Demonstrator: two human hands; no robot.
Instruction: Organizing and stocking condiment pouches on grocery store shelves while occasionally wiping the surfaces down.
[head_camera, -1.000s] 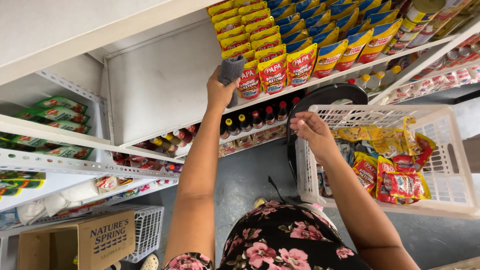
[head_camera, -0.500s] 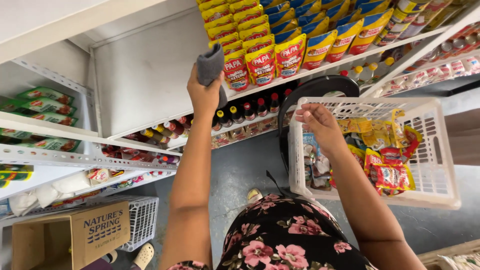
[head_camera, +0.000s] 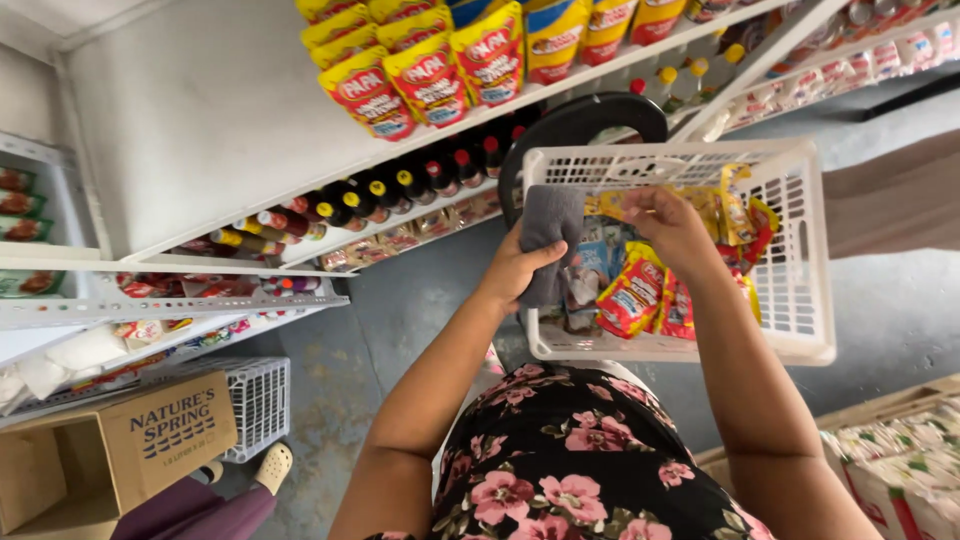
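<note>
Left hand: fingers curled and pressed around a folded grey cloth, thumb across its lower part. The cloth hangs over the near-left edge of the white plastic basket, kept bunched in the fist, likely so the hand stays usable without dropping it.

Right hand: reaches into the basket from the 6 o'clock side, fingers bent down among the packets. It seems to be closing on a yellow packet at its 9 o'clock, but whether the fingertips truly pinch it I cannot tell; they are partly buried.

Basket contents: red-and-yellow snack sachets lie loose and tilted at 7 o'clock of the right hand, with more of them toward 3 o'clock against the far wall. They are heaped, not stacked, which suits a carrying bin rather than a display.

Outward: a round black object sits just behind the basket at 12 o'clock, partly hidden. At 11 o'clock a white shelf carries red-and-yellow stand-up pouches in upright rows, faces outward. On the shelf beneath stand dark sauce bottles with coloured caps, shoulder to shoulder.

At 8 o'clock, on the floor: a brown cardboard box and an empty white crate just beside it. The floral dress fills the lower middle.
</note>
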